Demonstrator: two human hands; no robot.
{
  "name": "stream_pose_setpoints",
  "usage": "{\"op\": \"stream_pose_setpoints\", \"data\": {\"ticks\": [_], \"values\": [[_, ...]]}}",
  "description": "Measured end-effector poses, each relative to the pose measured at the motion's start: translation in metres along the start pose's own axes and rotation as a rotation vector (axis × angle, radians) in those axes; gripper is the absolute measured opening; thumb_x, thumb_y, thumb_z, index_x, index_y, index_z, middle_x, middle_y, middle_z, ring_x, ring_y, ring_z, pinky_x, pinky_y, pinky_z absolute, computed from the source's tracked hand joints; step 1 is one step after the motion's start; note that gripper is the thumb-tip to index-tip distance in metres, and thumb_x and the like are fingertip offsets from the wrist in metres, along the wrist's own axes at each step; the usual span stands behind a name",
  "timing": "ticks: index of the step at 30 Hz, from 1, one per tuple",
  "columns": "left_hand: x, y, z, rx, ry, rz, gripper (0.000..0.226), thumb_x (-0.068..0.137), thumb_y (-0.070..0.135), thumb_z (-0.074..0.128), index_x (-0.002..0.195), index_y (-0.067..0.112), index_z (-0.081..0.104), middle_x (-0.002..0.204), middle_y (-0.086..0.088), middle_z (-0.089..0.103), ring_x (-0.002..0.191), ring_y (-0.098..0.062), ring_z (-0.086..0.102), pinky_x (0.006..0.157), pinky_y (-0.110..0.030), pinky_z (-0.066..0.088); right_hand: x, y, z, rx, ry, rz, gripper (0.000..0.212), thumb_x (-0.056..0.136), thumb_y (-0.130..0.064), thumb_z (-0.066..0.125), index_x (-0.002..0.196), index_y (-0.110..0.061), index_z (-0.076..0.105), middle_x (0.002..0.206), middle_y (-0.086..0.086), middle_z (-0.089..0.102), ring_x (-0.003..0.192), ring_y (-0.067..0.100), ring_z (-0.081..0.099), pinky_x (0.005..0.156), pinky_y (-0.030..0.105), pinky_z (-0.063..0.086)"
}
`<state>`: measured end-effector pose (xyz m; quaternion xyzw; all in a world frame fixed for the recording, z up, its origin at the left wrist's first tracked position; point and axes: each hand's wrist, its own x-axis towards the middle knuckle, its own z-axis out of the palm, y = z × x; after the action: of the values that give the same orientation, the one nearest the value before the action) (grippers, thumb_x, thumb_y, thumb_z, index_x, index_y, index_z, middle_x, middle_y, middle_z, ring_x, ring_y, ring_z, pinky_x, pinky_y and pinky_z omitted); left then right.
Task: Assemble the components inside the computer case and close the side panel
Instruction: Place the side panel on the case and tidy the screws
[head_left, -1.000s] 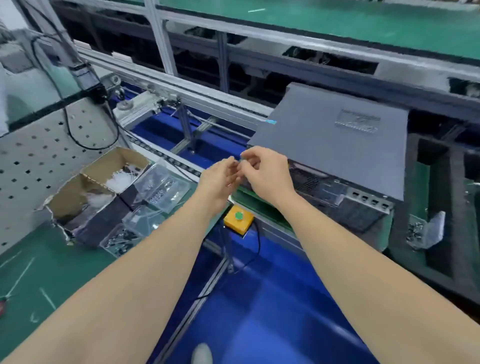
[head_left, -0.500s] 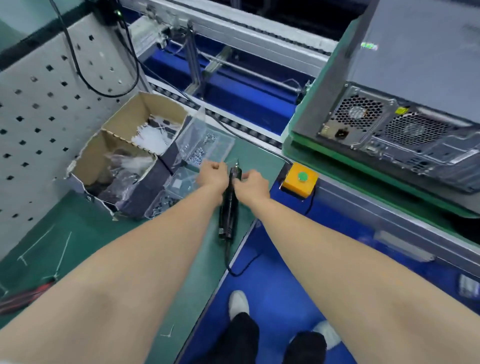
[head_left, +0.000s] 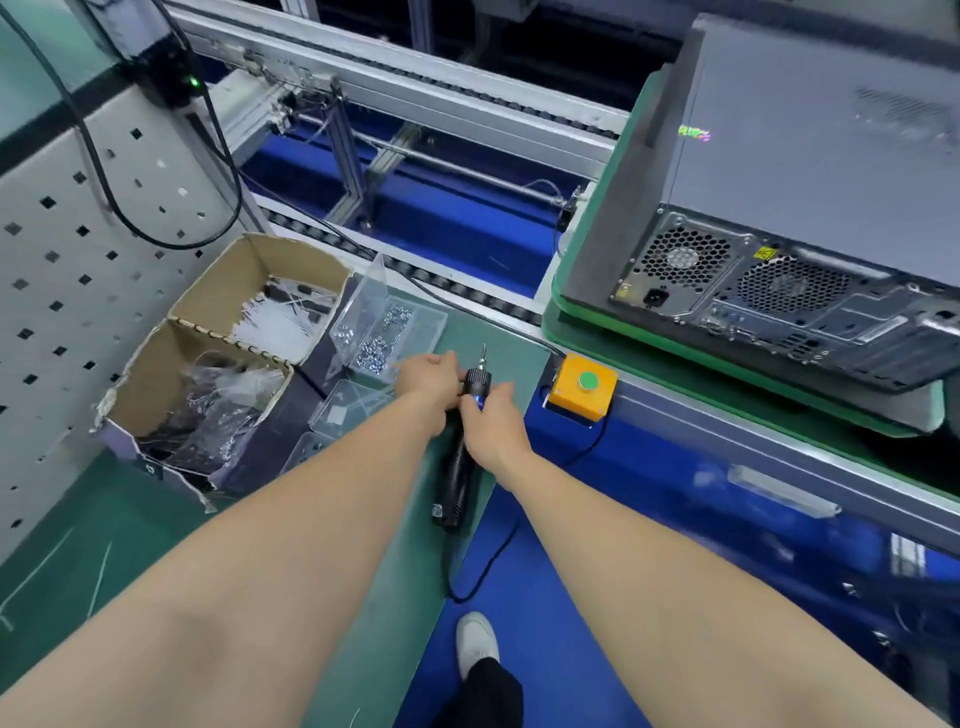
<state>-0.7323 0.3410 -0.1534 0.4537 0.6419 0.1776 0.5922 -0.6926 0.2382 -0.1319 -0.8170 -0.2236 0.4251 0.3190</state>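
Green bench mat — both hands on electric screwdriver: left hand closed round chuck end, right hand gripping mid-barrel. Rigid, corded, probably light — barrel best hold.

One camera sits on my head, looking forward and steeply down over both my bare forearms. It is close to the green-matted workbench, which fills the lower left. The wide lens bends the grey aluminium conveyor rail across the top and takes in the grey metal computer case at upper right. My white shoe on the blue floor shows below.
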Motion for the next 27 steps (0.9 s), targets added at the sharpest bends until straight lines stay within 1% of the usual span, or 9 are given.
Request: {"op": "stream_pose_setpoints", "data": {"ticks": [2,4,6,9,12,16,19,23,27], "values": [[-0.006,0.009,0.012,-0.06,-0.057,-0.015,0.031,0.103,0.021,0.054,0.074,0.012,0.06,0.084,-0.015,0.065,0.072,-0.027,0.063,0.06,-0.031,0.045,-0.007,0.0,-0.009,0.053,0.005,-0.033,0.029,0.109,-0.033,0.04,0.119,-0.006,0.039,0.103,0.017,0.054,0.089,0.034,0.053,0.075,0.042,0.044],[-0.014,0.022,0.024,-0.184,-0.154,-0.055,0.026,0.105,0.019,0.051,0.083,0.011,0.06,0.084,-0.009,0.064,0.068,-0.025,0.058,0.058,-0.028,0.047,-0.017,-0.003,-0.021,0.079,-0.006,-0.081,0.025,0.109,-0.032,0.037,0.12,-0.01,0.039,0.097,0.018,0.057,0.091,0.043,0.061,0.079,0.054,0.055],[-0.027,0.031,0.035,-0.277,-0.233,-0.091,0.025,0.105,0.02,0.05,0.084,0.012,0.063,0.082,-0.004,0.063,0.063,-0.018,0.054,0.054,-0.026,0.05,-0.029,-0.002,-0.038,0.083,0.005,-0.119,0.023,0.108,-0.032,0.037,0.124,-0.015,0.038,0.101,0.022,0.063,0.092,0.046,0.066,0.082,0.062,0.057],[-0.051,0.042,0.056,-0.375,-0.303,-0.082,0.028,0.108,0.03,0.05,0.091,0.013,0.066,0.081,0.002,0.064,0.064,-0.014,0.051,0.054,-0.025,0.05,-0.044,0.005,-0.068,0.092,0.045,-0.159,0.029,0.107,-0.032,0.038,0.133,-0.017,0.038,0.11,0.023,0.063,0.092,0.041,0.067,0.079,0.052,0.057],[-0.081,0.054,0.082,-0.433,-0.4,-0.055,0.027,0.111,0.033,0.042,0.095,0.016,0.054,0.07,0.006,0.066,0.058,-0.011,0.056,0.047,-0.025,0.049,-0.059,0.019,-0.098,0.082,0.106,-0.204,0.033,0.108,-0.029,0.04,0.138,-0.016,0.038,0.1,0.014,0.064,0.082,0.031,0.061,0.066,0.041,0.046],[-0.127,0.059,0.115,-0.454,-0.448,-0.022,0.028,0.112,0.033,0.037,0.095,0.016,0.05,0.059,0.004,0.063,0.05,-0.012,0.057,0.047,-0.025,0.045,-0.083,0.038,-0.139,0.096,0.154,-0.199,0.034,0.108,-0.031,0.04,0.139,-0.018,0.037,0.109,0.017,0.066,0.092,0.04,0.067,0.08,0.054,0.057],[-0.156,0.063,0.138,-0.451,-0.438,-0.013,0.027,0.112,0.033,0.038,0.096,0.016,0.051,0.061,0.003,0.064,0.049,-0.013,0.056,0.049,-0.025,0.046,-0.099,0.049,-0.17,0.086,0.179,-0.216,0.022,0.107,-0.03,0.04,0.126,-0.019,0.038,0.105,0.017,0.066,0.091,0.043,0.067,0.078,0.059,0.058],[-0.188,0.069,0.166,-0.467,-0.448,-0.017,0.024,0.111,0.028,0.041,0.094,0.015,0.052,0.066,0.001,0.062,0.048,-0.014,0.054,0.051,-0.026,0.046,-0.116,0.06,-0.209,0.061,0.211,-0.239,0.023,0.107,-0.03,0.041,0.124,-0.017,0.037,0.103,0.019,0.067,0.087,0.043,0.067,0.078,0.06,0.058],[-0.214,0.072,0.186,-0.473,-0.486,-0.007,0.023,0.111,0.029,0.042,0.096,0.015,0.05,0.067,0.0,0.06,0.057,-0.016,0.054,0.052,-0.026,0.049,-0.128,0.069,-0.238,0.071,0.23,-0.253,0.021,0.106,-0.029,0.042,0.122,-0.016,0.037,0.102,0.017,0.065,0.086,0.042,0.067,0.076,0.059,0.058]]}}
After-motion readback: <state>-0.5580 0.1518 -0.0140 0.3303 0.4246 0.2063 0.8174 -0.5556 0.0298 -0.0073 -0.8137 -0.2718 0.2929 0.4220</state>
